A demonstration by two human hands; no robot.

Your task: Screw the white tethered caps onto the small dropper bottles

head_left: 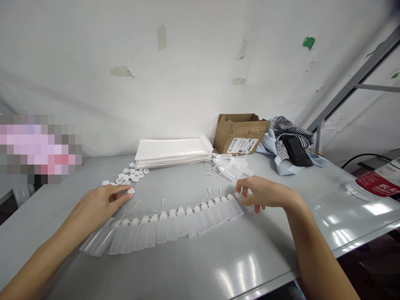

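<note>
My left hand [101, 202] pinches a small white cap [131, 191] between thumb and fingertips, just in front of a pile of similar white caps [135, 178]. Below it, a curved row of frosted flat plastic bottles [162, 227] with white necks and thin white strings lies across the grey table. At the row's right end, my right hand [261, 192] has its fingers curled over the neck of the last bottle [247, 204], partly hiding it. More of these bottles [233, 167] lie in a loose heap behind my right hand.
A stack of white padded envelopes [173, 151] lies against the wall. Right of it are an open cardboard box [239, 131], a striped cloth [289, 125] and a black phone [296, 151]. A large red-labelled bottle [379, 181] lies at the right edge. A blurred patch [37, 148] covers the far left.
</note>
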